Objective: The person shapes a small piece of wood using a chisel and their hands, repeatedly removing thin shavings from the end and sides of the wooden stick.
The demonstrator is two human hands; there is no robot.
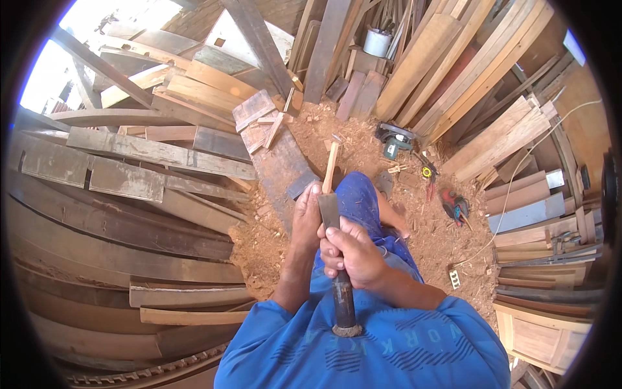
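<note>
My right hand [353, 256] is closed round a chisel, its flat dark metal blade [329, 211] pointing away from me and its dark handle [343, 305] reaching back to my belly, ending in a frayed pale cap. My left hand [306, 214] is closed on a narrow pale wooden stick [331, 168], which runs forward from beside the blade tip over my blue-clad leg. The blade overlaps the stick's near end; whether they touch there I cannot tell. My left fingertips are partly hidden behind the stick and blade.
A worn plank [272, 155] with wood scraps lies ahead-left. On the shavings-covered floor [437, 246] are a circular saw [392, 146], tape measure [427, 172], red-and-black tool [455, 206] and power strip [454, 279]. Stacked boards [162, 149] surround me; a white bucket [377, 42] stands at the back.
</note>
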